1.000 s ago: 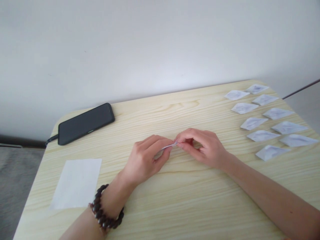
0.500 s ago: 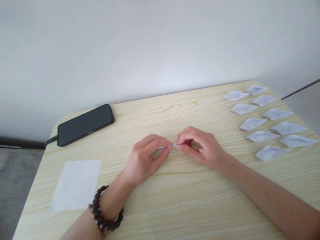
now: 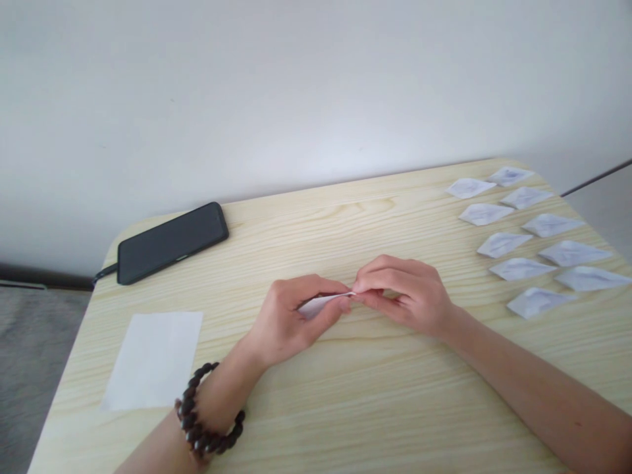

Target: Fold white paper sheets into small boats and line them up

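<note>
A small folded piece of white paper is held between my two hands over the middle of the table. My left hand, with a dark bead bracelet on its wrist, pinches the paper between thumb and fingers. At the paper's right tip, the thumb and fingertips of my right hand are closed on it. Fingers cover much of the paper, so its full shape is hidden. Left of my left hand lies a flat white paper sheet.
Several folded white paper pieces, pointed at the ends, lie in two rows at the table's right side. A black phone with a cable rests at the back left. Behind the wooden table stands a white wall.
The folded paper has turned so more of its white face shows. My left fingers have shifted right along it, and my right hand has moved slightly right and closed up more.
</note>
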A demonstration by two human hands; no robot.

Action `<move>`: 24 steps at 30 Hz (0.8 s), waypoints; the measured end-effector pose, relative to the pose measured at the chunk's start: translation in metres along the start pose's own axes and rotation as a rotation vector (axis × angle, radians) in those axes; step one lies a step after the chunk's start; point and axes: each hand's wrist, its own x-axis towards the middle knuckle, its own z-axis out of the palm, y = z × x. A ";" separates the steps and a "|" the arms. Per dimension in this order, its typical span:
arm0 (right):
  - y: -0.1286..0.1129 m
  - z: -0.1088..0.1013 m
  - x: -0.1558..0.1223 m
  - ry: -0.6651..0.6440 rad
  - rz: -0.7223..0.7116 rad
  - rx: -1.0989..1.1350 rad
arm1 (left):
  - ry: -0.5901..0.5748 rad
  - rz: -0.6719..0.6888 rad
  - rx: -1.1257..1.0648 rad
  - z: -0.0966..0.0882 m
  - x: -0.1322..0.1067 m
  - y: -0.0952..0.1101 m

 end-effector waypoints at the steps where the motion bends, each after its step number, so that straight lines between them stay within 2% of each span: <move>1: 0.000 0.000 0.000 0.008 -0.023 -0.018 | -0.017 -0.039 -0.041 -0.001 0.001 0.002; 7: -0.001 -0.001 0.000 0.036 -0.147 -0.162 | 0.019 -0.183 -0.134 -0.003 0.005 0.006; 10: -0.002 0.000 -0.001 0.019 -0.125 -0.151 | 0.019 -0.288 -0.137 -0.002 0.005 0.006; 15: -0.002 0.001 0.000 0.061 0.051 -0.051 | 0.015 -0.268 -0.142 -0.001 0.004 0.006; 20: -0.002 0.001 0.000 0.011 -0.025 -0.031 | -0.021 -0.247 -0.169 -0.003 0.005 0.005; 24: -0.001 -0.001 -0.001 -0.026 -0.057 -0.068 | -0.081 -0.283 -0.252 -0.005 0.005 0.003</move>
